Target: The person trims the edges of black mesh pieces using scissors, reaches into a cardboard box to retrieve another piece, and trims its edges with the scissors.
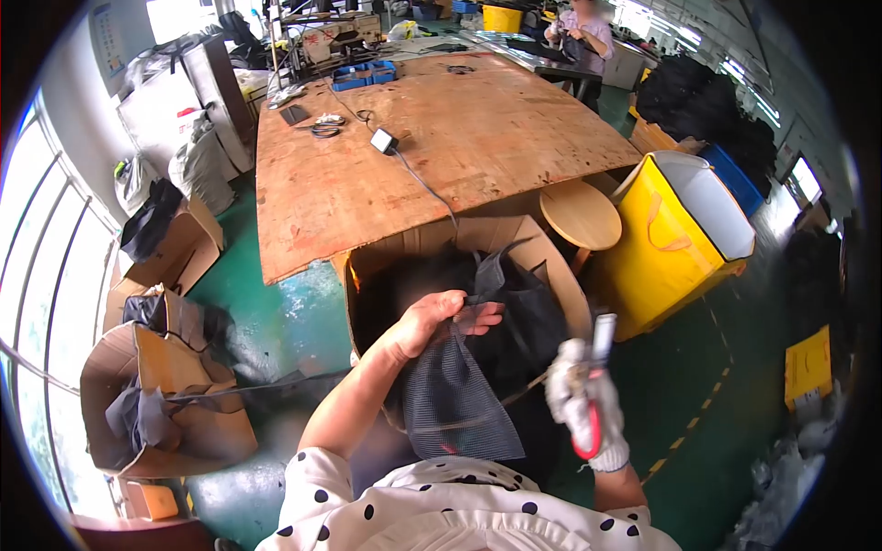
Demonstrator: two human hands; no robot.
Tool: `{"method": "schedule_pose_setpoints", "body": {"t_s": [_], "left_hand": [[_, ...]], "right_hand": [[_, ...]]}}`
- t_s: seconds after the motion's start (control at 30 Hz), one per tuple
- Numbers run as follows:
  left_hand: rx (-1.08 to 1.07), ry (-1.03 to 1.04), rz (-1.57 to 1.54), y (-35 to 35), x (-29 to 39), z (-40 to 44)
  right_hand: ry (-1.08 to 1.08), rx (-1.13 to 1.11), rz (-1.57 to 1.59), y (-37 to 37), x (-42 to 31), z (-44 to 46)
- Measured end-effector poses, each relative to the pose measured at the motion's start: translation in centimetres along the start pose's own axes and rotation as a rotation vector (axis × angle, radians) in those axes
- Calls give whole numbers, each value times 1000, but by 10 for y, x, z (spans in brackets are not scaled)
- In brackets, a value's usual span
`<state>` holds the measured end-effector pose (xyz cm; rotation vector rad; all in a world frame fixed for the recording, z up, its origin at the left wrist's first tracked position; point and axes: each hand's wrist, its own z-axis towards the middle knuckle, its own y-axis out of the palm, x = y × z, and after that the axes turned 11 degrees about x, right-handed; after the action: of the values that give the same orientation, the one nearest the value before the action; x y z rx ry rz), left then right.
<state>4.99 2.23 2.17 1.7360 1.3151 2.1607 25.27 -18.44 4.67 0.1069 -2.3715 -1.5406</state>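
My bare left hand [424,326] pinches a piece of black mesh fabric [459,404] between thumb and fingers, and the mesh hangs down toward my lap. Just beyond it, an open cardboard box [562,285] holds dark fabric [528,308]. My right hand [585,404], in a white knit glove, is closed around red-handled scissors [593,430] to the right of the box, apart from the mesh. Their metal blades point upward and are blurred, so I cannot tell how far apart they are.
A large wooden table [432,119] stands ahead, with a cable and small white device [384,140] on it. Right of the box are a round wooden stool [581,216] and a yellow bin [675,248]. Cardboard boxes [216,432] stand left; another person [588,41] works far back.
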Motion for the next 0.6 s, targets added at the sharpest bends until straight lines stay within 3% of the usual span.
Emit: {"method": "schedule_pose_setpoints", "body": {"t_s": [0.07, 0.13, 0.2, 0.27, 0.3, 0.43, 0.5, 0.6], "left_hand": [[-8, -11, 23, -3, 0, -2], [9, 1, 16, -5, 0, -8], [47, 11, 29, -6, 0, -14], [79, 20, 41, -6, 1, -18], [74, 27, 50, -7, 2, -19], [79, 12, 85, -8, 4, -20], [64, 9, 87, -9, 1, -18], [51, -7, 104, -4, 2, -20]], "right_hand": [[178, 255, 126, -3, 18, 12], [212, 351, -46, 0, 27, 19], [237, 348, -73, -2, 31, 23], [189, 274, -381, -9, 30, 29], [53, 188, -812, -8, 33, 29], [71, 191, -871, -5, 36, 33], [-62, 194, -1162, 3, 39, 33], [-103, 249, -1220, 11, 39, 34]]}}
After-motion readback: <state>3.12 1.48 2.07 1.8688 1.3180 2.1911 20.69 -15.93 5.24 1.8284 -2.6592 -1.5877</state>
